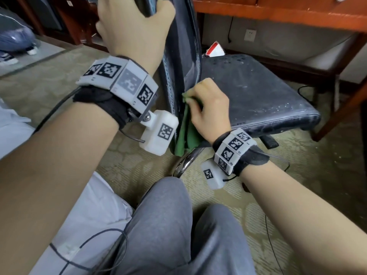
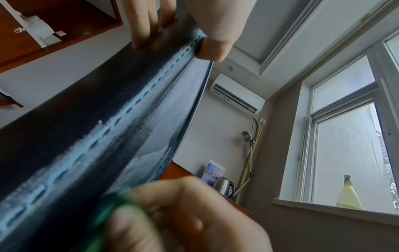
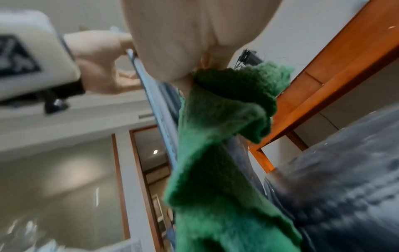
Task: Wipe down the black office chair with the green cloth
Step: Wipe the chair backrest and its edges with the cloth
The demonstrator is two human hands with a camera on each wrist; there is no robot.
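Observation:
The black office chair stands in front of me, its worn, dusty seat to the right and its backrest seen edge-on. My left hand grips the top edge of the backrest; in the left wrist view its fingers and thumb clamp the stitched edge. My right hand holds the green cloth bunched against the lower side edge of the backrest. The cloth hangs down below that hand, beside the seat.
An orange-brown wooden desk stands over and behind the chair, its leg at the right. A chrome chair frame tube curves near my grey-trousered knees. Cables run over the patterned carpet. White fabric lies at my left.

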